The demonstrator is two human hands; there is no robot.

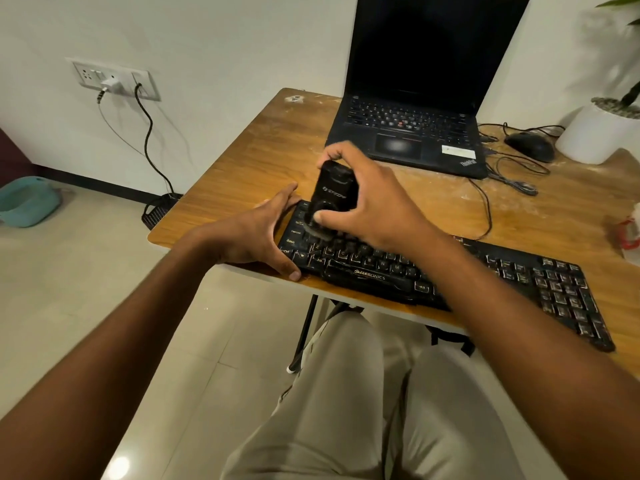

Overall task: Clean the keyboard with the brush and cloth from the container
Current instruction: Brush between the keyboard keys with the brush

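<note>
Along the near edge of the wooden table (242, 161), a long black keyboard (485, 275) lies slightly askew, its flat keys printed with pale letters and its right end angled toward the viewer. The right hand (367, 202) holds a chunky black brush (334, 192) upright, thumb and curled fingers wrapped round its smooth, rounded plastic body; its dark bristled end meets the keys at the keyboard's upper left, blurred. The left hand (263, 230) braces the keyboard's left end, fingers straight along the far corner and thumb pressed against the near corner, the grip spread and flat. Behind the hands an open black laptop (415, 109) stands with a dark screen. To its right sit a rounded black mouse (530, 145) with tangled cable and a smooth white plant pot (595, 136). The tabletop's woodgrain veneer looks dusty and scuffed.
</note>
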